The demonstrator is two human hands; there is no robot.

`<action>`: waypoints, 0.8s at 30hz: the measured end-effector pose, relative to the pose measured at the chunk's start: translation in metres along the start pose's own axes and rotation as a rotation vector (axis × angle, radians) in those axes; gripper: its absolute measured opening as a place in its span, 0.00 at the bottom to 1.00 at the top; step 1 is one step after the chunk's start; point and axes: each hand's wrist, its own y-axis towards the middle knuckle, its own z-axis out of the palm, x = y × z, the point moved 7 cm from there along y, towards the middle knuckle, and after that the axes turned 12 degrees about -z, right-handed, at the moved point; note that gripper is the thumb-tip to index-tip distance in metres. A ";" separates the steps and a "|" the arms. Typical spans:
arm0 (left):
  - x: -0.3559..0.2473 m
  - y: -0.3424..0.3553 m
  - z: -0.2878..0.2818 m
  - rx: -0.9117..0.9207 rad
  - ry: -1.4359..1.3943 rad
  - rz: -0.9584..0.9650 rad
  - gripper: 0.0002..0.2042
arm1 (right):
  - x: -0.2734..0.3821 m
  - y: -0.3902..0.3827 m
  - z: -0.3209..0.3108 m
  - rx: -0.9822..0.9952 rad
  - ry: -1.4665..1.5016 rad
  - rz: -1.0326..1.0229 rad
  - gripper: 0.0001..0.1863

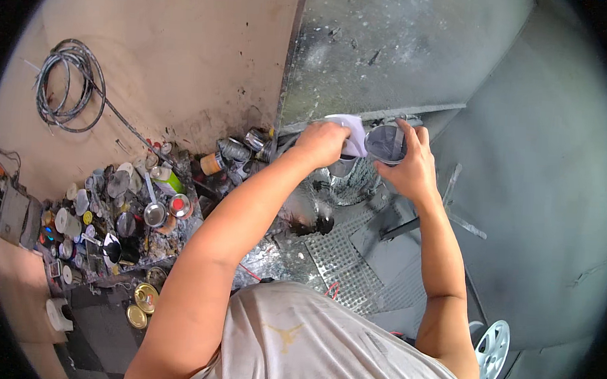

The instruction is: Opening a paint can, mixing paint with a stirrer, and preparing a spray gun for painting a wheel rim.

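Observation:
My left hand is closed on a pale lavender-white paper cone, which looks like a paint strainer. Just below the cone shows a small grey cup; whether the two touch, I cannot tell. To the right, my right hand wraps round a clear plastic cup, thumb on the near side and fingers on the far side. Dark grey residue or liquid coats the inside of this cup, and its mouth faces up toward me. The cup's left rim comes close to the strainer.
On the left, a cluttered bench carries several cans, jars and lids, with a metal ladle and a red-capped tin. A coiled black hose hangs on the wall. A metal stand and a white wheel are at right.

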 end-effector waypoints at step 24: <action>0.018 -0.054 0.021 -0.209 -0.215 -0.054 0.12 | -0.012 0.024 0.030 0.186 -0.239 -0.129 0.51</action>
